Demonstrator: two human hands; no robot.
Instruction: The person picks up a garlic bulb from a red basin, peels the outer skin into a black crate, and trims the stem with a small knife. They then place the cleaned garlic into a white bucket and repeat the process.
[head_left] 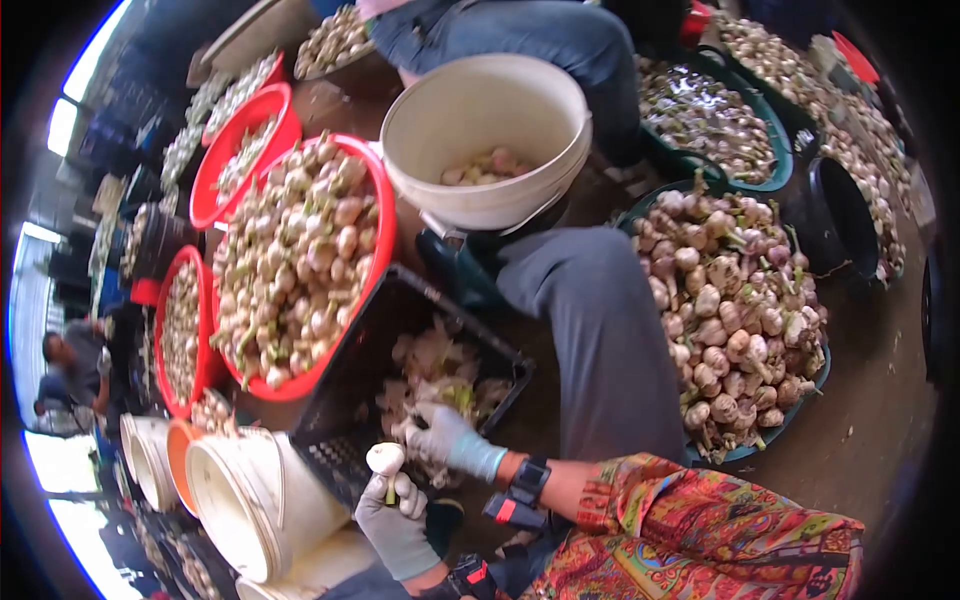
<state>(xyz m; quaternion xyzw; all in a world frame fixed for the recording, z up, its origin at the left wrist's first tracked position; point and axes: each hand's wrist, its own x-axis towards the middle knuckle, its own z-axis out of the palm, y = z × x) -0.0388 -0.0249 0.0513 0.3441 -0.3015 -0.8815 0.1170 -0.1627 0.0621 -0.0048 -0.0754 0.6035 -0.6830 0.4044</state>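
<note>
The left hand [398, 522], in a grey glove, pinches the stem of one white garlic bulb [385, 459]; the bulb sits just above these fingers, with its stem pointing down. The right hand [452, 441], also gloved, is near the bulb, on its right side. Its fingers are bent at the pale peels [437, 375] in the black crate [345, 385]; if they grip some peel, I cannot tell.

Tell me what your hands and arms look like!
My left hand and right hand wear pale grey gloves, with a light blue cuff on the right. Both wrists have black bands and dark boxes marked red. My right sleeve is mostly red, with a swirly, colourful pattern.
</note>
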